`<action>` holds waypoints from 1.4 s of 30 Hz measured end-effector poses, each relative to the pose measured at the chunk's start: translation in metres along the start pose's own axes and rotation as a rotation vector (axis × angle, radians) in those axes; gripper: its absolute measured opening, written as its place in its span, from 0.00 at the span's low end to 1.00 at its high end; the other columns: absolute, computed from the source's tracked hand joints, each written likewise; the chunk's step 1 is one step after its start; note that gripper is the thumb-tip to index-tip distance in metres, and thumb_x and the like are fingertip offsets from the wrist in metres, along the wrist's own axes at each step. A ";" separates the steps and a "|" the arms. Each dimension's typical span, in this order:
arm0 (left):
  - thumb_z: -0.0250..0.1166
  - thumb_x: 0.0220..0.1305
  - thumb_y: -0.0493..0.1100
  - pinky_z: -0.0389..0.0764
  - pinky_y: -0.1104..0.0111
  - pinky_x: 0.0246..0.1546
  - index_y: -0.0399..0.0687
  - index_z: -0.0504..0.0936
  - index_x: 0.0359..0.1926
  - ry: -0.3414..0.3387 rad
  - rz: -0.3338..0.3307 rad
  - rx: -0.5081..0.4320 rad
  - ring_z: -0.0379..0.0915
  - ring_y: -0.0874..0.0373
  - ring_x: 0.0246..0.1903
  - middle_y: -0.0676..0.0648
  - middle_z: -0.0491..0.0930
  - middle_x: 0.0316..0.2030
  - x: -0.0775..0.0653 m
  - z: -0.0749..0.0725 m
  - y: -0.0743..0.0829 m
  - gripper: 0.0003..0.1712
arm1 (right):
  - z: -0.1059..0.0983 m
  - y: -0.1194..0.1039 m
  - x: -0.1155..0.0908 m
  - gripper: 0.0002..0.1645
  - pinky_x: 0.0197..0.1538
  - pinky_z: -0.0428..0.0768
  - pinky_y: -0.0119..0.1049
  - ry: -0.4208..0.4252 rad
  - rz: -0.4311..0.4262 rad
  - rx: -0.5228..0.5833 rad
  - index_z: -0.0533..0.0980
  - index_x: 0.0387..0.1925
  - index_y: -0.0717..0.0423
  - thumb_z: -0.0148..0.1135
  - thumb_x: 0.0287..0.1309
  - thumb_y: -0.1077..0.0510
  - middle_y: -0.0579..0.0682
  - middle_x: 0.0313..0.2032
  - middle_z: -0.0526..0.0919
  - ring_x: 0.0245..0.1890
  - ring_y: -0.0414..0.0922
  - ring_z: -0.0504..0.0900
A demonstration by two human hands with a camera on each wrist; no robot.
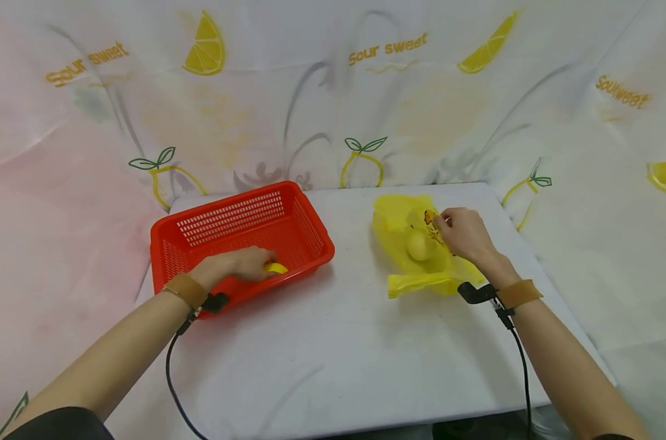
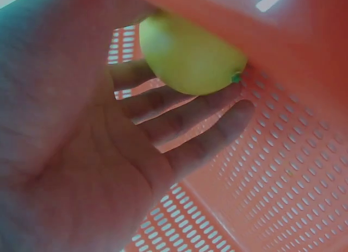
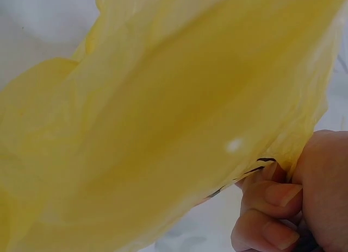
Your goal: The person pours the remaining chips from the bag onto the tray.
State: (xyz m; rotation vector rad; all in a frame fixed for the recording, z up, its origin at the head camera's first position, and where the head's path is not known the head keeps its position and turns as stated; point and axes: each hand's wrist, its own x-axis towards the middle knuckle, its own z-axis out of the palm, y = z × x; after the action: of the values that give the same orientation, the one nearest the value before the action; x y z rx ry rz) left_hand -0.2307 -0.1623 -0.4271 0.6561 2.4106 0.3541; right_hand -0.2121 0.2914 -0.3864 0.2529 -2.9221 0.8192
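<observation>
Left hand (image 1: 250, 263) grips yellow fruit (image 1: 276, 267), right hand (image 1: 463, 232) pinches yellow bag (image 1: 393, 244)

At left, by the near wall inside a red basket (image 1: 223, 206), the fruit sits between thumb and parted fingers, long axis along them, green tip (image 2: 236, 77) toward the fingertips. Farther, at right, thumb and curled fingers clamp the bag; a round thing (image 1: 420, 245) shows through.

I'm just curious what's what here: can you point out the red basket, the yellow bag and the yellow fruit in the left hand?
Red basket (image 1: 234, 221), head view: inner back wall.
Yellow bag (image 3: 163, 116), right wrist view: stretched side.
Yellow fruit (image 2: 190, 57), left wrist view: rounded side.
</observation>
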 end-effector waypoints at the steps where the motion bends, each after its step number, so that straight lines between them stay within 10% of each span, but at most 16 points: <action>1: 0.60 0.65 0.50 0.71 0.66 0.35 0.42 0.75 0.51 0.001 -0.001 0.007 0.69 0.56 0.32 0.48 0.74 0.32 -0.001 0.001 -0.001 0.20 | 0.002 -0.001 0.001 0.18 0.13 0.71 0.37 -0.002 -0.006 0.003 0.80 0.39 0.65 0.51 0.69 0.55 0.50 0.11 0.72 0.08 0.44 0.73; 18: 0.61 0.64 0.54 0.70 0.66 0.31 0.40 0.69 0.54 0.028 -0.083 0.016 0.69 0.55 0.31 0.46 0.72 0.30 0.004 0.004 0.007 0.26 | -0.004 0.011 -0.013 0.19 0.14 0.71 0.37 -0.004 0.010 0.000 0.80 0.41 0.66 0.50 0.69 0.54 0.50 0.12 0.73 0.08 0.44 0.73; 33: 0.57 0.64 0.58 0.74 0.65 0.27 0.50 0.71 0.45 0.369 -0.026 -0.033 0.71 0.55 0.26 0.48 0.74 0.28 -0.022 -0.020 0.015 0.19 | -0.008 0.009 -0.008 0.18 0.14 0.72 0.37 0.011 -0.001 -0.021 0.80 0.40 0.66 0.50 0.69 0.55 0.57 0.19 0.80 0.08 0.43 0.73; 42: 0.60 0.59 0.66 0.76 0.65 0.27 0.60 0.69 0.43 0.506 0.108 -0.093 0.72 0.56 0.27 0.51 0.73 0.30 -0.034 -0.043 0.064 0.22 | -0.010 0.004 -0.006 0.17 0.15 0.72 0.38 0.017 -0.004 -0.028 0.80 0.40 0.65 0.51 0.69 0.55 0.51 0.15 0.78 0.08 0.43 0.73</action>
State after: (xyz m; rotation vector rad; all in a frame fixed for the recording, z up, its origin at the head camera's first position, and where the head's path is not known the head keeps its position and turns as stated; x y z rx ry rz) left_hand -0.2103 -0.1311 -0.3517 0.7232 2.8142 0.7486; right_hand -0.2069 0.3010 -0.3808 0.2481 -2.9141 0.7757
